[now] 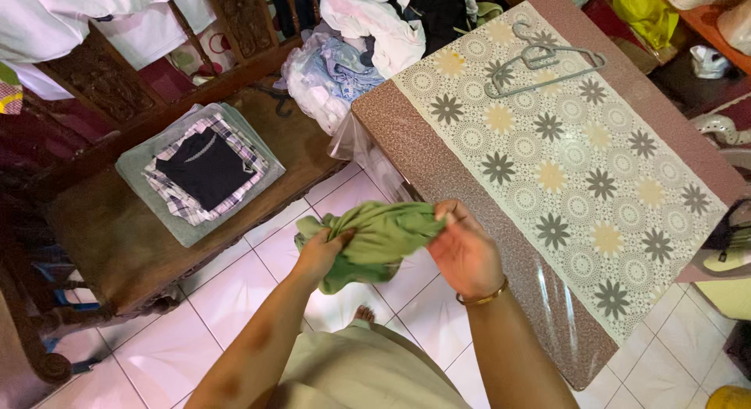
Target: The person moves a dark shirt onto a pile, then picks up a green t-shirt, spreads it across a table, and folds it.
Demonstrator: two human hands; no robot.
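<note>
A bunched green cloth [371, 241] sits at the centre of the frame, held in the air above white floor tiles [235, 299], just off the near-left edge of a table [438, 182]. Its long axis runs roughly left to right, tilting slightly upward toward the right, with a loose fold hanging down at the lower left.

The left hand [321, 252] grips the cloth's left end, fingers closed into the fabric. The right hand [463, 252] pinches the cloth's upper right end between thumb and fingers; a thin gold bangle [483, 297] circles that wrist.

The table runs diagonally from centre to the right edge of the frame, covered by a floral lace cloth under clear plastic. Most of its top is bare; two grey hangers [544, 63] lie at its far end, upper right of centre. A heap of mixed laundry [352, 57] sits beyond the table's far-left corner, top centre.

At left, a dark wooden bench [117, 237] holds a folded stack [199, 170]: grey, plaid, then black on top. Open tiled floor lies between bench and table, beneath the hands.
</note>
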